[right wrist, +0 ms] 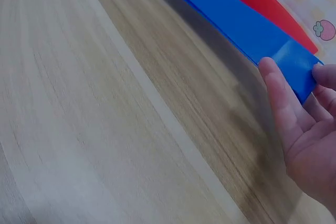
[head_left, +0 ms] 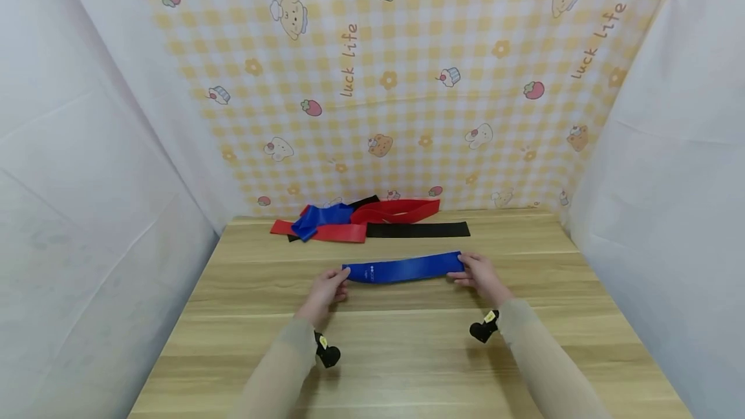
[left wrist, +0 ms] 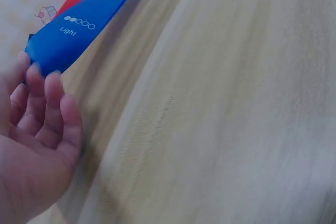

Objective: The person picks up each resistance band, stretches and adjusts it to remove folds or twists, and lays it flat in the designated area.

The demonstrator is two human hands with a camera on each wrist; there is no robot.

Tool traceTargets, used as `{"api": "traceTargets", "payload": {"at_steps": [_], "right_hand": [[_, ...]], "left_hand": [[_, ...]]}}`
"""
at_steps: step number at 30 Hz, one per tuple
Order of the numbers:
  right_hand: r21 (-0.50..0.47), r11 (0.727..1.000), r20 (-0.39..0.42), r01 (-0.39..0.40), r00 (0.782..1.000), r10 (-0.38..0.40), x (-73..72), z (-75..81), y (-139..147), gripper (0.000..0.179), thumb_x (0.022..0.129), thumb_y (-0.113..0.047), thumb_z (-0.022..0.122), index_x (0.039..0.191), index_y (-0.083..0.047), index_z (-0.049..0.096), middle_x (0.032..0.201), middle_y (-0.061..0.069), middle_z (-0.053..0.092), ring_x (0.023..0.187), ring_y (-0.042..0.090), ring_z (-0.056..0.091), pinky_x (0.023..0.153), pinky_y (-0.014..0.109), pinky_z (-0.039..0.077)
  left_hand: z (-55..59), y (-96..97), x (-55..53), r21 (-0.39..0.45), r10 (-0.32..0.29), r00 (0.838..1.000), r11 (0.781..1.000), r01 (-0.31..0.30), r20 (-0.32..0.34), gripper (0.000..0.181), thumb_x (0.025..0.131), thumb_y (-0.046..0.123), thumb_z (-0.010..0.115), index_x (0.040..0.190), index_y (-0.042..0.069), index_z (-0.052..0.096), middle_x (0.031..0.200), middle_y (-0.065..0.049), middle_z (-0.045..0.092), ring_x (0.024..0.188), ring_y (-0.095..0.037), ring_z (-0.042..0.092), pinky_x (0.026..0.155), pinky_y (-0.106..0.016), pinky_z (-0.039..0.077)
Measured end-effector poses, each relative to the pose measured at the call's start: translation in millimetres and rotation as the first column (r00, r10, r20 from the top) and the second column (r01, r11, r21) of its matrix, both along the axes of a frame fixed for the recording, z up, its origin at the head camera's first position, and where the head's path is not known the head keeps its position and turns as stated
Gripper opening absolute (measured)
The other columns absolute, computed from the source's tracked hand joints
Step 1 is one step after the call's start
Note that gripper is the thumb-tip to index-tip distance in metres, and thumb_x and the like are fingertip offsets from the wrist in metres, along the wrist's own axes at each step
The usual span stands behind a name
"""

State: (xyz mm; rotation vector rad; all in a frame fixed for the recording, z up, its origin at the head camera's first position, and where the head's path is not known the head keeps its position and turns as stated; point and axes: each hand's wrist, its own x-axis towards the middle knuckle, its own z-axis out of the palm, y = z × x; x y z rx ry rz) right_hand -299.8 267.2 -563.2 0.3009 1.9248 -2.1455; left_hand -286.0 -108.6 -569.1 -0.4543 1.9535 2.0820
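Observation:
A blue resistance band [head_left: 404, 269] is stretched out flat between my two hands, in front of the pile of other bands. My left hand [head_left: 327, 290] pinches its left end between thumb and fingers. At the other end, my right hand [head_left: 478, 277] pinches the band's right tip, slightly higher in the head view. White print on the band reads "Light" beside a row of dots in the left wrist view, close to the left thumb. In the right wrist view the blue band [right wrist: 231, 17] runs up and left from the fingers, casting a shadow on the wood.
Behind lies a row of loose bands: a crumpled blue one [head_left: 323, 217], red ones [head_left: 340, 233] and a straight black one [head_left: 419, 230]. A patterned cloth [head_left: 384, 83] hangs at the back of the wooden table [head_left: 407, 361]. White cloth walls [head_left: 87, 180] stand on both sides.

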Motion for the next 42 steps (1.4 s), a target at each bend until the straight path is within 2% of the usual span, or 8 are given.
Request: {"api": "traceTargets", "payload": {"at_steps": [3, 6, 14, 18, 25, 31, 35, 42], "right_hand": [[-0.052, 0.999, 0.002, 0.01, 1.0, -0.009, -0.3, 1.9, -3, 0.053, 0.106, -0.018, 0.041, 0.145, 0.012, 0.021, 0.141, 0.034, 0.033, 0.087, 0.022, 0.07, 0.079, 0.036, 0.055], [-0.087, 0.996, -0.002, 0.007, 1.0, -0.007, -1.0, 3.3, -4, 0.053, 0.106, -0.017, 0.039, 0.146, 0.011, 0.02, 0.143, 0.032, 0.031, 0.089, 0.022, 0.07, 0.081, 0.035, 0.055], [-0.18, 0.984, 0.015, -0.001, 1.0, 0.004, -4.5, 9.5, -10, 0.051, 0.105, -0.011, 0.04, 0.147, 0.012, 0.019, 0.147, 0.031, 0.028, 0.1, 0.023, 0.066, 0.099, 0.041, 0.043], [-0.167, 0.985, 0.003, -0.04, 0.999, 0.042, -6.3, 12.9, -13, 0.05, 0.104, -0.005, 0.041, 0.146, 0.013, 0.021, 0.145, 0.031, 0.029, 0.106, 0.023, 0.064, 0.103, 0.042, 0.039], [-0.159, 0.986, 0.026, -0.057, 0.998, 0.062, -11.7, 18.0, -18, 0.042, 0.103, -0.001, 0.042, 0.14, 0.015, 0.03, 0.133, 0.027, 0.042, 0.099, 0.022, 0.067, 0.099, 0.041, 0.042], [-0.059, 0.995, -0.006, -0.08, 0.997, 0.079, -12.0, 23.6, -20, 0.038, 0.103, -0.007, 0.046, 0.133, 0.014, 0.039, 0.108, 0.016, 0.06, 0.089, 0.02, 0.068, 0.094, 0.041, 0.047], [-0.018, 0.995, -0.029, -0.097, 0.995, 0.096, -11.2, 26.8, -22, 0.036, 0.102, -0.009, 0.049, 0.13, 0.012, 0.042, 0.095, 0.009, 0.063, 0.084, 0.018, 0.067, 0.089, 0.039, 0.052], [0.004, 0.995, -0.034, -0.098, 0.995, 0.098, -13.8, 28.2, -28, 0.041, 0.102, -0.006, 0.048, 0.136, 0.015, 0.037, 0.103, 0.014, 0.061, 0.087, 0.02, 0.066, 0.081, 0.032, 0.055]], "left_hand": [[5.1, -2.3, 0.2, -0.087, 0.002, 1.0, 0.996, -0.002, 0.005, 0.033, 0.09, 0.038, 0.069, 0.099, 0.006, 0.064, 0.072, -0.002, 0.053, 0.061, -0.015, 0.052, 0.055, -0.026, 0.045], [9.4, -3.3, 1.1, -0.147, 0.004, 1.0, 0.989, -0.004, -0.001, 0.038, 0.088, 0.041, 0.071, 0.104, 0.007, 0.066, 0.075, -0.001, 0.051, 0.065, -0.017, 0.05, 0.057, -0.027, 0.044], [12.4, -10.4, 3.2, -0.181, 0.017, 1.0, 0.983, -0.018, -0.009, 0.042, 0.087, 0.04, 0.071, 0.112, 0.005, 0.069, 0.089, -0.003, 0.059, 0.079, -0.02, 0.053, 0.069, -0.03, 0.046], [11.1, -15.0, 3.1, -0.175, 0.018, 1.0, 0.984, -0.021, -0.022, 0.043, 0.088, 0.036, 0.072, 0.114, 0.003, 0.069, 0.101, -0.006, 0.063, 0.085, -0.022, 0.054, 0.074, -0.031, 0.048], [10.3, -23.9, 5.3, -0.152, -0.007, 0.999, 0.988, -0.002, -0.054, 0.042, 0.09, 0.029, 0.071, 0.119, 0.0, 0.065, 0.106, -0.007, 0.063, 0.087, -0.018, 0.056, 0.079, -0.032, 0.048], [12.7, -31.0, 9.7, -0.155, -0.011, 0.998, 0.988, 0.002, -0.054, 0.031, 0.093, 0.026, 0.068, 0.111, 0.001, 0.063, 0.096, -0.005, 0.062, 0.082, -0.017, 0.054, 0.079, -0.033, 0.049], [13.4, -35.9, 13.3, -0.152, -0.005, 0.997, 0.988, -0.006, -0.071, 0.025, 0.093, 0.023, 0.067, 0.105, 0.002, 0.062, 0.089, -0.003, 0.06, 0.076, -0.015, 0.054, 0.074, -0.032, 0.05], [10.8, -46.4, 18.3, -0.163, -0.025, 0.995, 0.987, 0.009, -0.099, 0.017, 0.092, 0.019, 0.068, 0.095, 0.005, 0.061, 0.082, -0.001, 0.056, 0.072, -0.015, 0.052, 0.07, -0.031, 0.05]]}}
